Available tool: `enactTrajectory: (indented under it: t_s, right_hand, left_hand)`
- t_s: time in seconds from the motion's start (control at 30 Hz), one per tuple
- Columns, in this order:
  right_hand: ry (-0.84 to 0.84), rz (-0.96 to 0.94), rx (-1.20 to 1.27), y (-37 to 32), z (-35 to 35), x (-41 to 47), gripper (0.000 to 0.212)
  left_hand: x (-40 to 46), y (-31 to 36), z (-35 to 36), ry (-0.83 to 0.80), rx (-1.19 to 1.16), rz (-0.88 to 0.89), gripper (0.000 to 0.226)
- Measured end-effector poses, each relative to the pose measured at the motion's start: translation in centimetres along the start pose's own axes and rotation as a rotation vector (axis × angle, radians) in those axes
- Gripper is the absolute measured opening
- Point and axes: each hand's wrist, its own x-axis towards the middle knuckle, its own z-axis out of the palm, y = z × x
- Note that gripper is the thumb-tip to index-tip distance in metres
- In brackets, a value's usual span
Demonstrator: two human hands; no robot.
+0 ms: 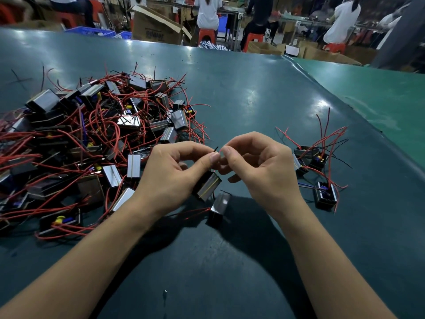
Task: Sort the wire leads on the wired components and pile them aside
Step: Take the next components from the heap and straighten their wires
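A small metal-cased wired component [207,185] hangs just above the dark green table between my hands. My left hand [171,174] holds it, with thumb and forefinger pinching its black lead tip [216,149]. My right hand [257,168] pinches a red lead tip beside it, the fingertips of both hands nearly touching. Another component [218,208] lies on the table just below the held one. A big tangled heap of components with red leads [92,139] fills the left. A small pile of several components [319,171] sits at the right, leads pointing up.
The dark green table [241,100] stretches far ahead; a lighter green surface [379,93] adjoins it on the right. Beyond the far edge stand cardboard boxes [156,26], blue crates, red stools and seated people.
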Motion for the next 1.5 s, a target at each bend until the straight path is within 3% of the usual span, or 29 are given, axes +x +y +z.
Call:
enactTrajectory:
  t_s: [0.43,0.77,0.83,0.97,1.07,1.17,1.27,1.33,1.5]
  right_hand:
    - [-0.033,0.065,0.040,0.2,-0.1,0.1,0.010]
    - [0.046,0.032,0.007,0.6,0.5,0.0,0.008]
    - [0.043,-0.065,-0.081,0.8,0.5,0.0,0.006]
    - [0.090,-0.478,-0.485,1.1,-0.2,0.3,0.005]
    - [0.099,-0.569,-0.572,1.4,-0.3,0.4,0.007]
    - [0.022,-0.441,-0.484,1.4,-0.3,0.4,0.006]
    - [-0.081,-0.021,-0.207,1.0,-0.7,0.6,0.008]
    - [-0.133,0.145,-0.114,0.9,-1.0,0.6,0.014]
    - [-0.126,0.248,-0.305,1.3,-0.6,0.6,0.033]
  left_hand:
    - [0.1,0.4,-0.3,-0.036,-0.046,-0.050,0.013]
    - [0.1,0.3,-0.6,-0.010,0.032,-0.046,0.015]
    - [0.0,0.2,-0.7,-0.021,0.040,-0.062,0.015]
    - [0.1,0.1,-0.7,-0.069,0.047,-0.099,0.007]
    - [0.0,0.1,-0.8,-0.093,0.040,-0.116,0.007]
    - [-0.1,0.2,-0.9,-0.138,0.108,-0.075,0.011]
    - [-0.1,0.4,-1.1,-0.175,0.214,-0.016,0.016]
    - [-0.1,0.5,-1.2,-0.183,0.258,0.007,0.016]
    - [-0.2,0.1,-1.2,-0.136,0.377,0.071,0.013]
